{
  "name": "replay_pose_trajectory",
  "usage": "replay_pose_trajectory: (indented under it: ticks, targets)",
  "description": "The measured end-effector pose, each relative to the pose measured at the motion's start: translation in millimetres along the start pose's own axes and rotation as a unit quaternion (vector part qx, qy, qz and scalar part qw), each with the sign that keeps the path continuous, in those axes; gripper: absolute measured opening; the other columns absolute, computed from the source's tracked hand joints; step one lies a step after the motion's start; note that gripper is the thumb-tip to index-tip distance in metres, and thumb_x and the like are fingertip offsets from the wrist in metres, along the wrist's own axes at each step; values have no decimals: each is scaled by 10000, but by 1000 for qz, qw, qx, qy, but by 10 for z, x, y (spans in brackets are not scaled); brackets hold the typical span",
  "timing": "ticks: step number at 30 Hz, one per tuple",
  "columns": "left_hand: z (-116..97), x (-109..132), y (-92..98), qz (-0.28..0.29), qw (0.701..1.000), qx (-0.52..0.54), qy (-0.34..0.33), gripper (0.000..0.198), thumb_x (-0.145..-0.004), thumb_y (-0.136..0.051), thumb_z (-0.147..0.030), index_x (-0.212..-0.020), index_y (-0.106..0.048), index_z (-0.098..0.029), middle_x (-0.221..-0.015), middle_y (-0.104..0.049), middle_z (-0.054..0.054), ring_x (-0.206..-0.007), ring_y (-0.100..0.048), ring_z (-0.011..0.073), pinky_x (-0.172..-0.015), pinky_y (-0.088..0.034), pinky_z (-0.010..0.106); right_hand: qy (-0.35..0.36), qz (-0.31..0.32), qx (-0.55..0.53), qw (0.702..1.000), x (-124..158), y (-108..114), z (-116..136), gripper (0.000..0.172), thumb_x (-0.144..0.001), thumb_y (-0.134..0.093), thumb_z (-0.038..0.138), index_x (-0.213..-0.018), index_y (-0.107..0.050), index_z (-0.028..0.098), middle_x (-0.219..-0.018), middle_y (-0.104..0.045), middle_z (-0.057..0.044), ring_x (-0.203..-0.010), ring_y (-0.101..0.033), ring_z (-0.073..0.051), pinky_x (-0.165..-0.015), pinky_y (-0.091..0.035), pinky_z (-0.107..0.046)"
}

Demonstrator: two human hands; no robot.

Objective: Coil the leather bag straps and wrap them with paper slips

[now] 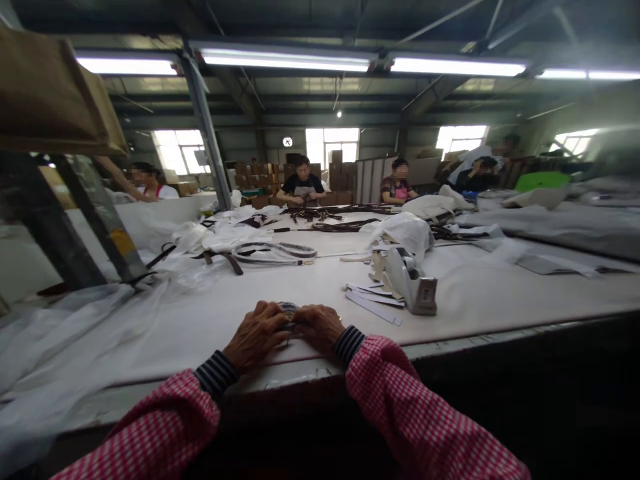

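Observation:
Near the front edge of the table (320,287), my left hand (260,337) and my right hand (320,327) meet around a small grey coiled strap (289,307). Only its top curve shows between my fingers; the rest is hidden. Both hands are closed on it, fingers bent and thumbs out of sight. To the right stands a grey tape dispenser (423,293), with white paper strips (373,303) lying loose beside it. Further back on the left lies a looped grey strap (275,251).
Dark straps (345,227) are heaped across the table's far part. Crumpled white wrapping (195,260) spreads on the left, and a clear plastic bag (405,230) sits behind the dispenser. A metal post (107,220) rises at left. Several people (303,187) sit beyond the table.

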State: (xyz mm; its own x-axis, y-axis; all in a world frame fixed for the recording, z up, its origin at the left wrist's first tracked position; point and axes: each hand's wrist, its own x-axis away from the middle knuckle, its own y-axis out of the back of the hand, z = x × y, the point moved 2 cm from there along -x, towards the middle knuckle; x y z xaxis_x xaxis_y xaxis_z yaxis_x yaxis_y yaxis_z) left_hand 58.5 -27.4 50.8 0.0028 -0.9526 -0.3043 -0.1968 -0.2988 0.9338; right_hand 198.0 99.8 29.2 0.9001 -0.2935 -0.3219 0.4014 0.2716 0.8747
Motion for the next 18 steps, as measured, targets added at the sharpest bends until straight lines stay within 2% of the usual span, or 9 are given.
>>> replay_pose_trajectory:
  ticks: [3, 5, 10, 12, 14, 18]
  targets:
    - [42, -15, -101, -15, 1000, -4, 7, 219, -961, -533, -383, -1013, -703, -254, -1034, -653, 50, -1018, -503, 256, -877, -446, 395, -1, -16, 0, 1000, 10, -26, 39, 201, -946, -617, 385, -1088, -702, 271, -1070, -730, -13, -1035, -647, -201, -863, -448, -296]
    - [83, -24, -121, -2, 1000, 13, -7, 239, -970, -512, -405, -1000, -704, -266, -1022, -658, 39, -1008, -510, 244, -880, -445, 374, 0, -21, 2, 1000, 29, -12, 65, 206, -944, -617, 395, -1096, -695, 280, -1068, -725, -3, -1034, -638, -197, -857, -449, -294]
    - [101, -103, -9, 48, 999, 4, -6, 230, -947, -532, -414, -1009, -713, -288, -1052, -672, 34, -1005, -529, 248, -847, -436, 359, -13, -48, 21, 999, 283, 210, 48, 277, -921, -661, 355, -1182, -662, 266, -1122, -687, -14, -1058, -583, -202, -862, -453, -297]
    - [68, -150, 32, 68, 998, -8, 0, 207, -925, -552, -401, -972, -712, -278, -1023, -675, 34, -990, -543, 254, -832, -424, 363, -44, -78, 69, 994, 495, 396, -60, 241, -939, -642, 360, -1150, -676, 250, -1147, -666, -26, -1089, -552, -201, -904, -441, -300]
    - [37, -183, 45, 81, 997, -19, 7, 192, -910, -556, -388, -936, -699, -262, -988, -671, 36, -978, -557, 261, -820, -411, 368, -107, -94, 140, 980, 722, 597, -250, 206, -973, -586, 362, -1105, -687, 241, -1155, -651, -38, -1118, -531, -204, -941, -427, -310]
    - [1, -179, 11, 77, 996, -42, 27, 185, -901, -530, -371, -893, -658, -237, -987, -669, 50, -983, -564, 280, -785, -386, 375, -182, -82, 200, 959, 1022, 831, -683, 203, -954, -592, 307, -988, -703, 141, -1095, -649, -121, -1102, -542, -266, -928, -436, -377]
